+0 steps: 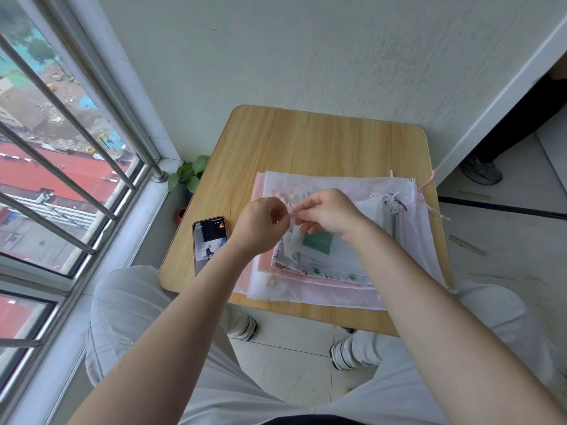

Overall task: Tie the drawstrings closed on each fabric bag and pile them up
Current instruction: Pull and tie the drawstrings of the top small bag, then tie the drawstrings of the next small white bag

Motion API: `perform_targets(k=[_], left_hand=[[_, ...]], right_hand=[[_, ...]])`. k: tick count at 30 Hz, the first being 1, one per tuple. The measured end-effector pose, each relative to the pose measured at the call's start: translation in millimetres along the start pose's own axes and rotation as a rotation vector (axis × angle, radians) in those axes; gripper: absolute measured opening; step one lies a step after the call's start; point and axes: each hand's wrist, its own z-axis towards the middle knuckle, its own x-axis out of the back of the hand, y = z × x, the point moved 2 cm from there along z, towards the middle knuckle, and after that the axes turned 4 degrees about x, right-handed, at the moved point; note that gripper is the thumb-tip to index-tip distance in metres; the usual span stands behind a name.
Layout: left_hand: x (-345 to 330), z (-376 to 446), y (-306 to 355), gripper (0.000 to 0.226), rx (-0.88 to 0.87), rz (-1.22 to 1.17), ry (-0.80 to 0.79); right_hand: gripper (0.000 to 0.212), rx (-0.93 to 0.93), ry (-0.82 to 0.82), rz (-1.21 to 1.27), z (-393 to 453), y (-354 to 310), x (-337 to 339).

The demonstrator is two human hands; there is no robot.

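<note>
while both hands meet above the pile, the left hand (260, 223) and the right hand (329, 213) each pinch a thin pale drawstring (293, 213) between curled fingertips; the fingers are drawn in tight, with only the cord between them. the small sheer bag (296, 240) to which the drawstring belongs hangs just below the hands, its mouth gathered at the fingers; whether a knot is formed there is too small to tell.

beneath the hands lies a flat pile of fabric bags (331, 271) on the near right part of a wooden table (306, 142). the pile consists of translucent white and pink layers, one with a green patch (317, 240) and one with small green printed marks. loose drawstring ends (395, 202), white and dark, gather at the pile's far right edge, and a pink cord (428, 182) reaches past the table's right rim.

a phone (210, 243) with a lit screen rests on the table's near left edge, just left of the left wrist. a leafy plant (188, 174) stands on the floor beside the table, below a barred window (61, 148). light trousers and two shoes (342, 354) show under the table.
</note>
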Motion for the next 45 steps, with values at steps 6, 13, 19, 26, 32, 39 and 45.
perform_targets(k=[6, 13, 19, 26, 32, 39, 45], left_hand=[[6, 7, -5, 0.01, 0.085, 0.183, -0.13], [16, 17, 4, 0.047, -0.117, 0.033, -0.078], [28, 57, 15, 0.018, 0.301, -0.824, -0.114], [9, 137, -3, 0.024, 0.642, -0.874, -0.184], [-14, 230, -1, 0.041, 0.696, -0.832, -0.073], [-25, 236, 14, 0.02, 0.576, -0.331, -0.112], [-49, 170, 64, 0.017, 0.113, 0.177, -0.479]], right_hand=[[0.017, 0.067, 0.27, -0.257, 8, 1, 4], [0.01, 0.204, 0.117, -0.335, 10, -25, 12], [0.049, 0.182, 0.053, 0.043, 32, -33, 31], [0.012, -0.202, 0.009, 0.45, 101, -18, 50], [0.05, -0.137, 0.261, 0.375, 177, -32, 87], [0.022, -0.064, 0.235, -0.16, 175, -34, 118], [0.025, -0.104, -0.083, -0.573, 122, -28, 114]])
